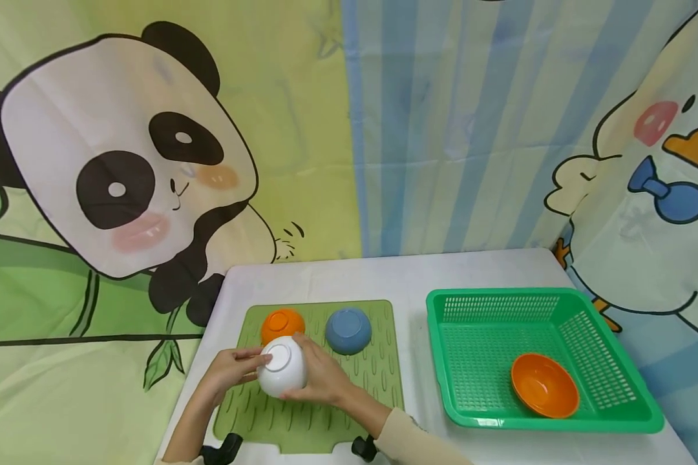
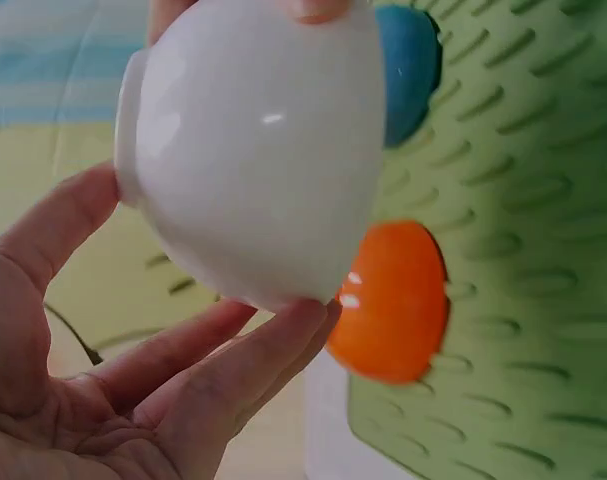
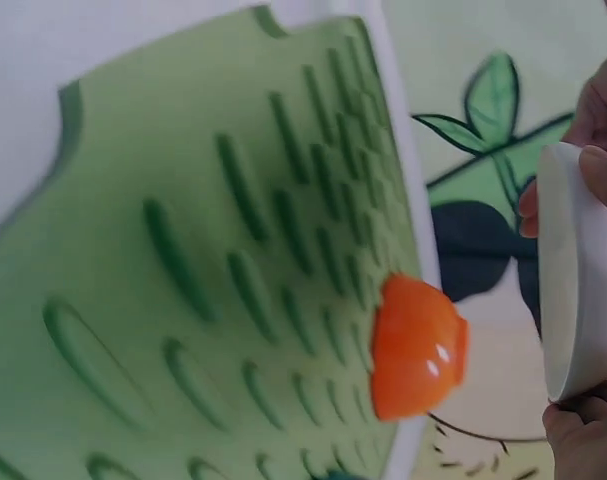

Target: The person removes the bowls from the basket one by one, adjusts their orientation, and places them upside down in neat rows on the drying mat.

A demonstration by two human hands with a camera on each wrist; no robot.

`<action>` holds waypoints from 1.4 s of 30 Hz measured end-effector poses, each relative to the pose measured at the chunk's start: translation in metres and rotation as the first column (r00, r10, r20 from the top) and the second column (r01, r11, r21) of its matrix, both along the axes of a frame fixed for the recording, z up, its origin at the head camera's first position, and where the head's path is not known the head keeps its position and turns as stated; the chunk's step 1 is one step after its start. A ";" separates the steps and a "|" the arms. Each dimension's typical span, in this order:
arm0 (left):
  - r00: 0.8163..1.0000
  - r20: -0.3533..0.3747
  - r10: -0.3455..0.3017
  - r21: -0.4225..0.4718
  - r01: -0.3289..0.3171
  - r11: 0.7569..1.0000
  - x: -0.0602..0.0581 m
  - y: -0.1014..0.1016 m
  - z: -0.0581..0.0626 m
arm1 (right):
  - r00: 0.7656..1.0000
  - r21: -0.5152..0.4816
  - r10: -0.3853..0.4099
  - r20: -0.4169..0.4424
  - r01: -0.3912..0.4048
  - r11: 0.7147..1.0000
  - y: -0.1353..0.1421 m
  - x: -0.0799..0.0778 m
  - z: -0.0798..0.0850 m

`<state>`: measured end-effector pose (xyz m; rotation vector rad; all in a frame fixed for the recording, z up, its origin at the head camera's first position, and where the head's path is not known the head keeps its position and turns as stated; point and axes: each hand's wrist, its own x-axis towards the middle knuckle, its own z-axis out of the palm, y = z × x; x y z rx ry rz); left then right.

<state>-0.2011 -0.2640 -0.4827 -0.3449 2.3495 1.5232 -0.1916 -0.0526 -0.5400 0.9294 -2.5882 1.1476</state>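
A white bowl (image 1: 280, 378) is held upside down above the green drying mat (image 1: 302, 423), its foot ring facing up. My right hand (image 1: 322, 376) grips it from the right, thumb and fingers spread around its side. On the other side, my left hand (image 2: 133, 400) pinches it, thumb at the foot ring and fingertips near the rim. Just behind it an orange bowl (image 1: 282, 323) lies face down on the mat. A blue bowl (image 1: 348, 330), also inverted, stands to the right of that one. In the right wrist view only part of the white bowl (image 3: 593, 290) shows.
A green plastic basket (image 1: 471, 423) stands on the right of the white table (image 1: 419, 445). Inside it, toward the front right, another orange bowl (image 1: 545, 385) sits with its opening up. Behind the table hangs a cartoon-printed curtain (image 1: 442, 129).
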 end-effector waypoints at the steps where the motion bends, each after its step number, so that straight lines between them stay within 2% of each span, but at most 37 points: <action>1: 1.000 0.012 0.010 -0.004 -0.010 1.000 0.003 -0.006 -0.004 | 1.000 0.016 0.007 0.008 -0.007 1.000 -0.006 0.001 -0.005; 6: 0.997 0.056 0.047 -0.009 -0.047 0.999 0.013 -0.029 -0.025 | 0.996 0.066 0.035 0.081 -0.041 0.997 -0.029 0.004 -0.025; 11: 0.993 0.097 0.069 0.023 -0.071 0.997 0.018 -0.041 -0.047 | 0.988 0.099 0.069 0.141 -0.083 0.992 -0.043 0.002 -0.043; 16: 0.992 0.114 0.055 0.033 -0.059 0.998 0.019 -0.052 -0.063 | 0.984 0.133 0.084 0.155 -0.105 0.986 -0.054 0.003 -0.055; 19: 0.994 0.109 0.022 0.029 -0.025 0.999 0.018 -0.057 -0.069 | 0.983 0.139 0.074 0.166 -0.098 0.985 -0.057 0.003 -0.058; 24: 0.994 0.104 -0.037 0.021 0.035 0.999 0.015 -0.061 -0.075 | 0.978 0.147 0.057 0.201 -0.088 0.985 -0.059 0.003 -0.065; 28: 0.996 0.087 -0.027 -0.015 0.028 0.999 0.014 -0.059 -0.078 | 0.976 0.150 0.052 0.211 -0.085 0.985 -0.060 0.002 -0.070; 34: 0.998 0.065 0.014 -0.135 -0.005 0.991 0.011 -0.052 -0.080 | 0.978 0.160 0.054 0.201 -0.087 0.983 -0.059 0.000 -0.075; 38: 0.998 0.055 0.008 -0.193 0.002 0.981 0.011 -0.051 -0.078 | 0.978 0.168 0.059 0.198 -0.093 0.981 -0.060 -0.001 -0.076; 42: 0.999 0.049 -0.008 -0.211 0.018 0.977 0.011 -0.051 -0.076 | 0.980 0.178 0.055 0.190 -0.090 0.980 -0.061 -0.001 -0.077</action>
